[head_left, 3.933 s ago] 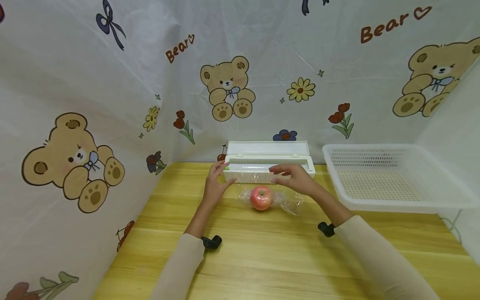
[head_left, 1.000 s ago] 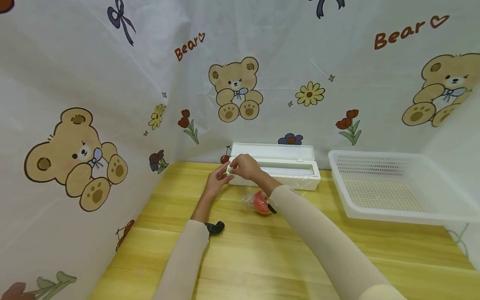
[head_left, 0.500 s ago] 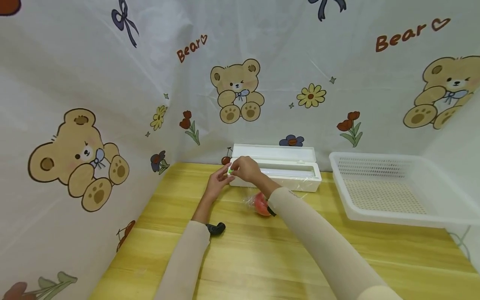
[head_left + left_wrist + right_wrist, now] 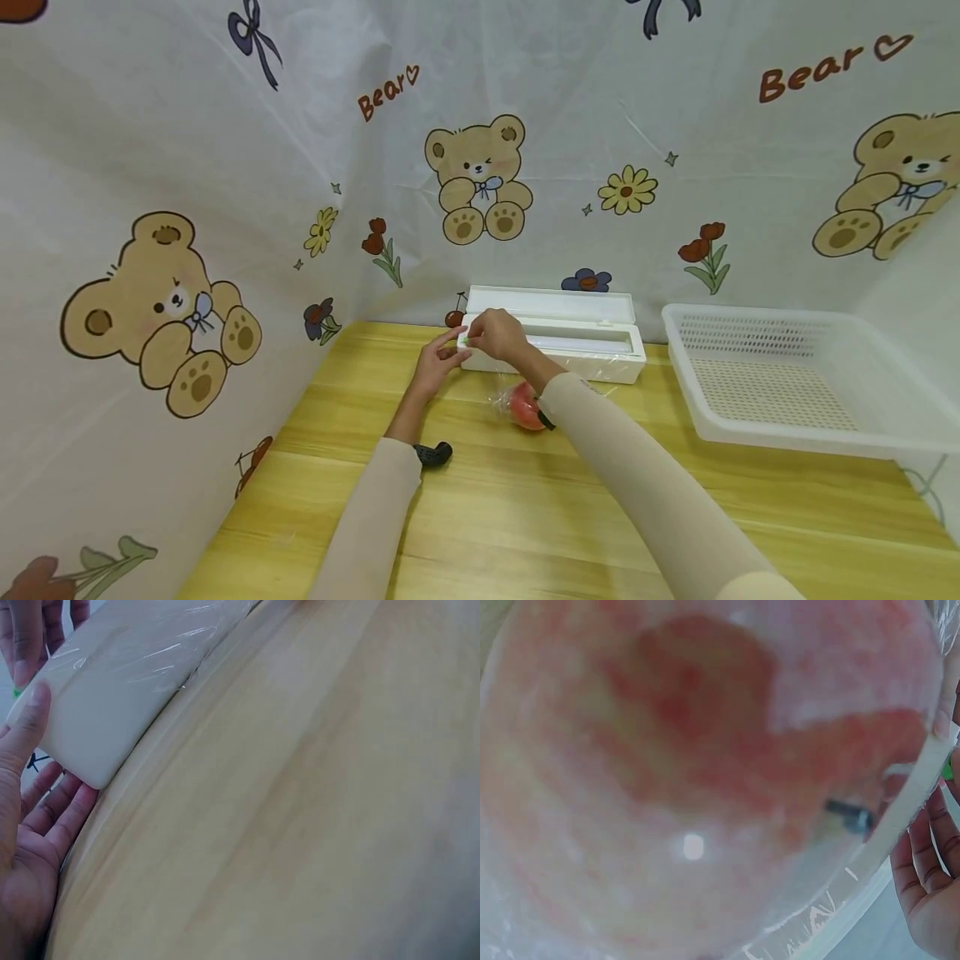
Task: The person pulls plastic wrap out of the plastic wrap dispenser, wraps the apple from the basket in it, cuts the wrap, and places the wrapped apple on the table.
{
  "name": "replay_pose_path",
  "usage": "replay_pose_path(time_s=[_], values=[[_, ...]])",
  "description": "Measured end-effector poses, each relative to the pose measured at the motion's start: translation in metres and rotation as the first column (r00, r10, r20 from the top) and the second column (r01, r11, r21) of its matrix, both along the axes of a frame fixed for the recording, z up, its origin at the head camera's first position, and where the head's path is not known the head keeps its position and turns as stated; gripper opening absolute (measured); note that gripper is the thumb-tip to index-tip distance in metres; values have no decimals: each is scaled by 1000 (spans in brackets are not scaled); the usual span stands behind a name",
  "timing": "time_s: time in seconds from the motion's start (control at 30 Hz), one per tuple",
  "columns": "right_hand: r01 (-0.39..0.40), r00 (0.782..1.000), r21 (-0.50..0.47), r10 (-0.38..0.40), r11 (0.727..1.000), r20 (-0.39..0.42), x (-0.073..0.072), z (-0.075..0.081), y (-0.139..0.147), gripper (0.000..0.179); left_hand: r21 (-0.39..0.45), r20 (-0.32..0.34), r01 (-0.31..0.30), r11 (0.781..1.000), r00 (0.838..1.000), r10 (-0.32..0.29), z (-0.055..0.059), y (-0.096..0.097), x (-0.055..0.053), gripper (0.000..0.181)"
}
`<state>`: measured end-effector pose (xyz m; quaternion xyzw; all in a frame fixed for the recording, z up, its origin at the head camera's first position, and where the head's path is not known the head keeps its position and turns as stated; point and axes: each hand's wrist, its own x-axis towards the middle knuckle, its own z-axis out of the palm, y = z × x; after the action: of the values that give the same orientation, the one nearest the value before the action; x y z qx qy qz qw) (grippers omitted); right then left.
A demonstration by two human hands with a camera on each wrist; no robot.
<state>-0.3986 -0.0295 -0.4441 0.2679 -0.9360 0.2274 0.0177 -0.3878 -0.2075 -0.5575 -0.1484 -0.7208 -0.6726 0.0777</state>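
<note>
A white cling film dispenser [image 4: 592, 367] stands against the back cloth, its lid [image 4: 551, 304] raised and the film roll [image 4: 577, 344] showing inside. My left hand [image 4: 433, 365] grips its left end; in the left wrist view the thumb [image 4: 34, 712] lies on the front face, the fingers at the end. My right hand [image 4: 497, 333] reaches across and pinches the small green slide cutter [image 4: 467, 339] at that same end. Clear film clings to the dispenser's front. Before it sits a red apple [image 4: 527, 407] in cling film, partly hidden by my right sleeve; it fills much of the right wrist view [image 4: 690, 787].
A white plastic basket [image 4: 750, 312] stands on the right of the wooden table [image 4: 480, 525]. The bear-printed cloth [image 4: 555, 192] hangs close behind the dispenser and along the left side. Black wrist devices [image 4: 433, 454] sit under the sleeves.
Since the oldest frame, my right hand has moved left from above the dispenser to the green cutter, and my left hand has closed on the dispenser's end. Both hands barely move over the last second.
</note>
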Motion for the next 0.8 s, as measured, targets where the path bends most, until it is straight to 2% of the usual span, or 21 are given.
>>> replay_pose_path(time_s=[0.1, 0.2, 0.33, 0.43, 0.63, 0.8], values=[[5, 1000, -3, -5, 1000, 11, 0, 0, 3, 9, 0, 10, -5, 1000, 1000, 5, 1, -1, 0, 52], [-2, 1000, -8, 2, 1000, 17, 0, 1, 6, 10, 16, 31, 24, 1000, 999, -24, 12, -1, 7, 51], [-11, 1000, -4, 11, 1000, 9, -1, 2, 9, 10, 44, 28, 56, 997, 998, -57, 24, 0, 16, 49], [-15, 1000, -7, 15, 1000, 2, -2, 3, 11, 10, 48, 2, 41, 998, 999, -41, 19, 1, 14, 47], [-25, 999, -12, 25, 1000, -21, -4, 3, 15, 8, 59, -11, 31, 998, 999, -30, 3, 1, 1, 46], [-59, 997, -9, 58, 998, -49, -5, 2, 19, 7, 62, -17, 19, 998, 1000, -18, -3, -1, -3, 46]])
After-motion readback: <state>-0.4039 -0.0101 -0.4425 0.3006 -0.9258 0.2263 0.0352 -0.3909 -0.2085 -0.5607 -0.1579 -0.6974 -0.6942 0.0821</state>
